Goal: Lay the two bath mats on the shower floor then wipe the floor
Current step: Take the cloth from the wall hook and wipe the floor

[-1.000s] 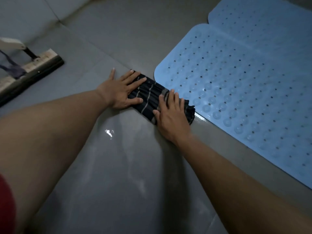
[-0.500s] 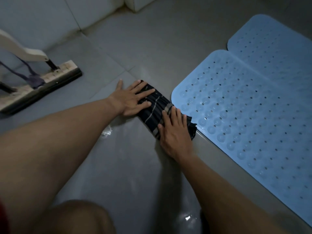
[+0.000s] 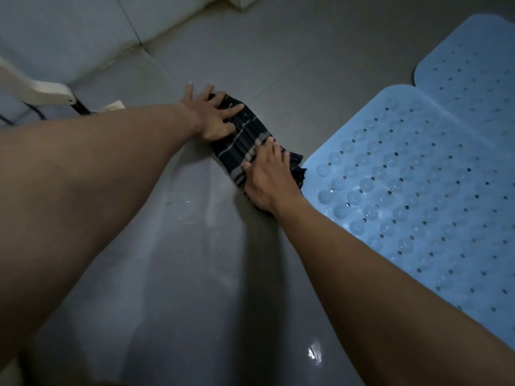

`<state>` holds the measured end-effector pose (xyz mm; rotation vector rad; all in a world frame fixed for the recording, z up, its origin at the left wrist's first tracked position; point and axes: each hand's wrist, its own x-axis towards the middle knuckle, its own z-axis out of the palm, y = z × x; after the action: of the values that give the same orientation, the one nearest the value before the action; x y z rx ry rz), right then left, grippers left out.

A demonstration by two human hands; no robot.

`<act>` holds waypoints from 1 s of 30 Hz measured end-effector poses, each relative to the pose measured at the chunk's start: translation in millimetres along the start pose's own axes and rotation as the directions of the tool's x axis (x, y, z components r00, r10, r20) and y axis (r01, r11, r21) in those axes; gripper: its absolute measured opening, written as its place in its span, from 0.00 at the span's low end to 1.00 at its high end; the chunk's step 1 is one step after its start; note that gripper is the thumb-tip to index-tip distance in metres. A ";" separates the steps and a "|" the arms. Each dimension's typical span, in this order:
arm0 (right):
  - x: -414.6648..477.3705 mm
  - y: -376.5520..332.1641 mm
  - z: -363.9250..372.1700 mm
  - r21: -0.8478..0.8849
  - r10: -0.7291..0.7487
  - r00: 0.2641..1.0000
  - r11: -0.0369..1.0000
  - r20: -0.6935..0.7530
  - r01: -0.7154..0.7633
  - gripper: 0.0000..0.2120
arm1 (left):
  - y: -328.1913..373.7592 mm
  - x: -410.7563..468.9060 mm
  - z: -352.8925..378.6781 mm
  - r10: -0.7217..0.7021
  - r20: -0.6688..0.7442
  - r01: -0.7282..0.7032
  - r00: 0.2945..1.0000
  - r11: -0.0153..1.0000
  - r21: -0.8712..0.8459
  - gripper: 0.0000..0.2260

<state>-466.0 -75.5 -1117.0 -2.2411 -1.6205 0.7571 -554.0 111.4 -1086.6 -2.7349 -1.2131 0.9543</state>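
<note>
A dark cloth with pale stripes (image 3: 243, 140) lies bunched on the wet grey floor tiles (image 3: 195, 260). My left hand (image 3: 209, 115) presses flat on its far end, fingers spread. My right hand (image 3: 268, 179) presses on its near end, right beside the corner of a light blue bath mat (image 3: 412, 196) with holes and round bumps. A second blue bath mat (image 3: 473, 68) lies flat behind the first, edge to edge with it.
A white tiled wall (image 3: 83, 32) rises at the upper left. A white handle with a dark rod (image 3: 41, 91) and part of a floor wiper stands by that wall, mostly hidden behind my left arm. Water shines on the tiles near me.
Both hands have pushed the cloth away from me along the floor, beside the mat's corner. The view has tilted up, and my left arm now covers most of the floor wiper.
</note>
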 end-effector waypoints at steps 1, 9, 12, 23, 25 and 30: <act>5.8 0.6 -2.1 -0.005 0.001 1.000 1.000 0.014 -0.001 0.27 | 0.1 4.6 -4.1 -0.006 0.012 0.006 1.000 1.000 0.005 0.27; 46.3 19.0 -26.8 -0.173 -0.027 0.995 0.984 0.101 0.044 0.34 | -0.1 36.0 -21.8 -0.020 0.043 0.021 0.999 1.000 -0.022 0.29; 56.4 33.4 -33.8 -0.223 -0.044 0.995 0.973 0.086 0.062 0.34 | -2.3 46.8 -15.9 -0.005 0.001 0.005 1.000 0.999 -0.040 0.30; 81.2 19.4 -30.2 -0.023 0.232 0.970 0.972 -0.068 -0.234 0.32 | 16.1 86.3 -45.3 -0.045 0.010 0.045 0.999 0.999 0.000 0.30; 79.9 20.8 -26.2 -0.024 0.233 0.969 0.972 -0.085 -0.235 0.32 | 16.2 85.9 -54.5 -0.064 0.064 0.062 0.996 0.998 0.024 0.30; 80.7 31.4 -37.1 -0.004 0.208 0.978 0.978 -0.033 -0.208 0.30 | 23.5 82.1 -68.6 -0.083 0.133 0.077 0.988 0.996 0.046 0.31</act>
<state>-401.3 -7.3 -1122.5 -2.4422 -1.3909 0.7615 -459.3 166.2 -1079.6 -2.6061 -1.2959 1.1581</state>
